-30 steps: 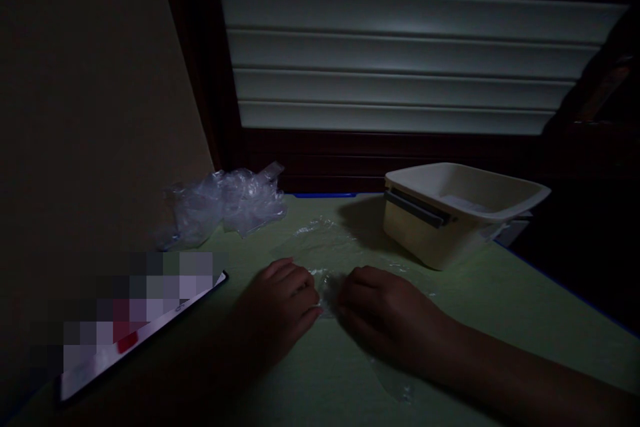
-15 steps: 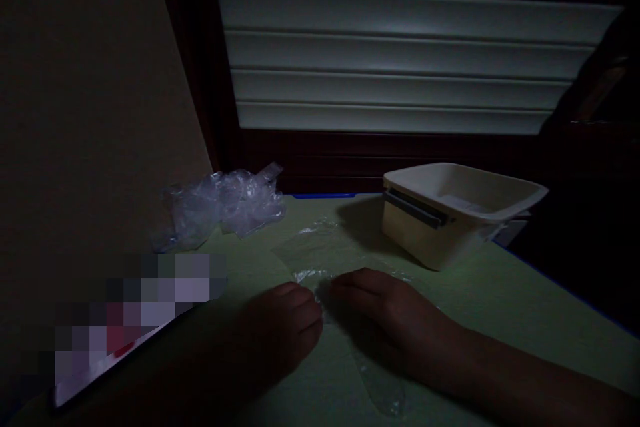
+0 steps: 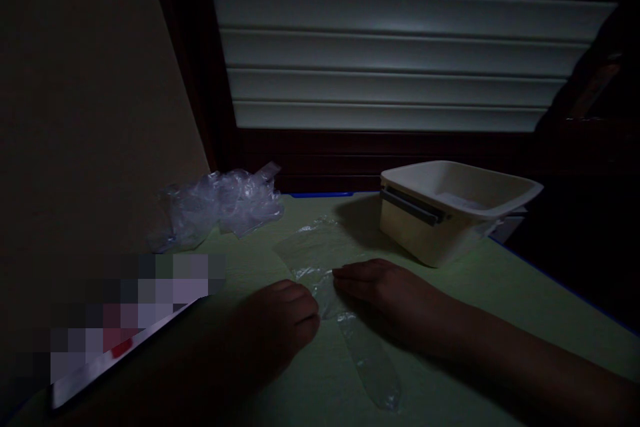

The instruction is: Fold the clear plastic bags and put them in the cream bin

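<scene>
A thin, clear plastic film (image 3: 317, 243) lies wrinkled on the green tabletop in front of me. A narrow part of it with a rounded end (image 3: 373, 363) points towards me. My left hand (image 3: 280, 320) is closed at the film's left edge, fingers curled under and the thumb hidden. Across from it, my right hand (image 3: 390, 297) has its fingers pressed together, their tips on the film; its thumb is out of sight beneath. A short gap with creased film separates the two hands.
A crumpled pile of clear plastic (image 3: 230, 203) sits at the back left. The cream bin with a grey handle (image 3: 415, 233) stands at the back right. Along the left lies a partly blurred pale object with a red spot (image 3: 121, 347). The green table (image 3: 310, 387) meets a wall and slatted panel.
My right hand has shifted slightly up and away from my left hand, widening the gap between them. More of the film and its narrow part shows. The left hand has barely moved.
</scene>
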A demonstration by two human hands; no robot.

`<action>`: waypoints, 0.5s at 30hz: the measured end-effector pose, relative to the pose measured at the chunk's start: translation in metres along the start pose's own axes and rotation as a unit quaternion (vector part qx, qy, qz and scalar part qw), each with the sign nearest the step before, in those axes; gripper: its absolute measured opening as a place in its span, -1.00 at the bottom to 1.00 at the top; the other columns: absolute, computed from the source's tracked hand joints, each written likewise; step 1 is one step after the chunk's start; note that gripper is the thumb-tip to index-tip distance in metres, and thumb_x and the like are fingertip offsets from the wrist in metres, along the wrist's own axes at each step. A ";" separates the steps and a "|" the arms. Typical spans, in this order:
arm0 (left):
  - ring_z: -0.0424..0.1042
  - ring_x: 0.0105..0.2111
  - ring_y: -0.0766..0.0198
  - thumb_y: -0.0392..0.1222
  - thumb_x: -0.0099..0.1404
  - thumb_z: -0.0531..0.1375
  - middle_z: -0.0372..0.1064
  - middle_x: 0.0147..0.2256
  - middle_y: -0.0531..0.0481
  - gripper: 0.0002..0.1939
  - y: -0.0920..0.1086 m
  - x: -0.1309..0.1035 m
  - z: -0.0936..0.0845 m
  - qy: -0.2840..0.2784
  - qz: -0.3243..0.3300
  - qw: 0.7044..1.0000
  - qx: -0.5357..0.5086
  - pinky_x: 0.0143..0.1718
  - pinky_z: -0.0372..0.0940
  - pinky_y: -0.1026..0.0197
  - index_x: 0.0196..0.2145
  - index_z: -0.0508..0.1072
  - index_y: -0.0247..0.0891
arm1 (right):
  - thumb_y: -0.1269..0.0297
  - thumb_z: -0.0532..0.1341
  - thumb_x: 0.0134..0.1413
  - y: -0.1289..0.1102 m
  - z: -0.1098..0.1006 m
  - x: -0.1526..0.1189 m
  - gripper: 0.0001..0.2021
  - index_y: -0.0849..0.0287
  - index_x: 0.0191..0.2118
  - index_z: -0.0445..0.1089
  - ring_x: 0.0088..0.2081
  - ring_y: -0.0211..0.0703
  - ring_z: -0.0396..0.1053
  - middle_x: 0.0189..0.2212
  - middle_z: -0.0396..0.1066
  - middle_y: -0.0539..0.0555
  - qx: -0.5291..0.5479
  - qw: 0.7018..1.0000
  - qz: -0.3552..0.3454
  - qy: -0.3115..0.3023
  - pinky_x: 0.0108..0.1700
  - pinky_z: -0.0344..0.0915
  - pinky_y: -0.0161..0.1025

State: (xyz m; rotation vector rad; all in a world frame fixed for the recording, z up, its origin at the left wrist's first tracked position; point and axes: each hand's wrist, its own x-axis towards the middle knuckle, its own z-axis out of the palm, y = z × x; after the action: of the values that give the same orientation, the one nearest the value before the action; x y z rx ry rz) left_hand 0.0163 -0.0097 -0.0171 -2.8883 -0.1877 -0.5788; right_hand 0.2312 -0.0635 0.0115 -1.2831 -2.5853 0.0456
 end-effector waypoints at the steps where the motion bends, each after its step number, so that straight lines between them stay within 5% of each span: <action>1: 0.29 -0.37 0.24 -0.44 0.26 0.01 0.35 -0.40 -0.03 -0.82 0.000 0.000 -0.001 -0.003 -0.001 1.000 -0.003 -0.32 0.22 0.20 -0.41 0.37 -0.34 | 0.55 0.04 0.07 0.000 0.000 0.000 -0.71 0.25 -0.13 0.39 -0.06 -0.07 0.33 -0.12 0.41 0.20 0.003 1.000 -0.001 0.001 -0.02 0.23 -0.15; 7: 0.28 -0.36 0.22 -0.41 0.29 -0.01 0.34 -0.41 -0.05 -0.80 0.001 0.002 -0.002 0.004 -0.017 1.000 -0.005 -0.28 0.22 0.16 -0.41 0.36 -0.33 | 0.52 0.05 0.10 -0.006 -0.014 0.001 -0.79 0.24 -0.24 0.41 -0.28 -0.19 0.36 -0.31 0.42 0.13 0.063 0.998 0.011 0.015 -0.22 0.27 -0.27; 15: 0.30 -0.35 0.21 -0.39 0.33 -0.08 0.36 -0.39 -0.08 -0.76 0.003 0.007 -0.007 0.021 0.015 1.000 -0.006 -0.31 0.24 0.15 -0.32 0.38 -0.38 | 0.41 0.29 -0.07 -0.007 -0.035 -0.006 -0.89 0.22 -0.33 0.42 -0.34 -0.28 0.34 -0.37 0.36 0.00 0.260 0.958 0.034 -0.114 -0.30 0.25 -0.38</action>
State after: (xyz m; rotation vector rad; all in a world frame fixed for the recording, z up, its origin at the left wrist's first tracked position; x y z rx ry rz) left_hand 0.0207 -0.0136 -0.0082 -2.8827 -0.1349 -0.6365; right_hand 0.2379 -0.0756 0.0445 -1.2104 -2.4539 0.8723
